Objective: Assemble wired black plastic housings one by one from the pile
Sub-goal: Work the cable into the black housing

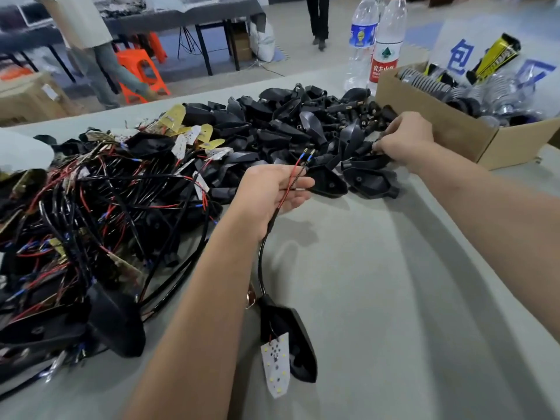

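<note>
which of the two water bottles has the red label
The nearer, right-hand bottle, beside the cardboard box, has the red label. The bottle behind it to the left has a blue label.

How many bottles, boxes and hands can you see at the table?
Bottles: 2, one with a blue label, one with a red label
Cardboard box: 1
Hands: 2, left hand and right hand
Total: 5

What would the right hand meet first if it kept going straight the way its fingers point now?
Probably the pile of small black plastic parts: the right hand points left into it, fingers already at its edge. Depth is hard to judge.
</note>
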`<state>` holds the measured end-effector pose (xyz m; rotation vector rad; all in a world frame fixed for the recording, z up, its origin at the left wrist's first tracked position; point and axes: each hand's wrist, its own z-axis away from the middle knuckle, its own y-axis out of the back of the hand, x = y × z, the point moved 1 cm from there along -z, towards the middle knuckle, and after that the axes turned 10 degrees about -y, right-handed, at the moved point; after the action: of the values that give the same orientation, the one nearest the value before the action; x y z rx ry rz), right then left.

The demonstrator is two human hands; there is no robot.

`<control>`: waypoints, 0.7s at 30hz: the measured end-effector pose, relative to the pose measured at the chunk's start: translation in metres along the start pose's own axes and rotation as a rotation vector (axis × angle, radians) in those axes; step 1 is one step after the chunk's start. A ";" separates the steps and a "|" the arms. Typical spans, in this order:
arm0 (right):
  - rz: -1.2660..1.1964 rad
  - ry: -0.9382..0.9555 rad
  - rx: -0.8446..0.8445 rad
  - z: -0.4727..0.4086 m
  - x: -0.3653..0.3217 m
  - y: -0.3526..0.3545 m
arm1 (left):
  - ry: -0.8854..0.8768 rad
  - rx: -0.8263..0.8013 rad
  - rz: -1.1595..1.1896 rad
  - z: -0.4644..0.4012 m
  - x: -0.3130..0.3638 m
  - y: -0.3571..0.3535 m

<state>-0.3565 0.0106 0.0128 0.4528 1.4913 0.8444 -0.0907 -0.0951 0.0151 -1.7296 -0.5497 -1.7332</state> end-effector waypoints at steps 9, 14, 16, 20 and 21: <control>-0.663 0.167 -0.042 0.085 -0.022 0.010 | -0.248 0.228 0.219 0.016 0.006 0.032; -0.684 0.138 -0.457 0.188 -0.029 -0.038 | -0.224 0.281 0.575 0.020 0.000 0.043; -0.562 0.223 -0.524 0.214 -0.027 -0.054 | -0.216 0.264 0.631 0.020 -0.002 0.042; -0.234 0.523 -0.564 0.229 -0.025 -0.066 | -0.259 0.286 0.639 0.020 0.000 0.040; -0.216 0.539 -0.587 0.229 -0.025 -0.067 | -0.267 0.295 0.646 0.020 0.000 0.040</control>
<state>-0.1176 0.0018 -0.0026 -0.3959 1.6378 1.2302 -0.0488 -0.1106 0.0111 -1.6833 -0.2863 -0.9333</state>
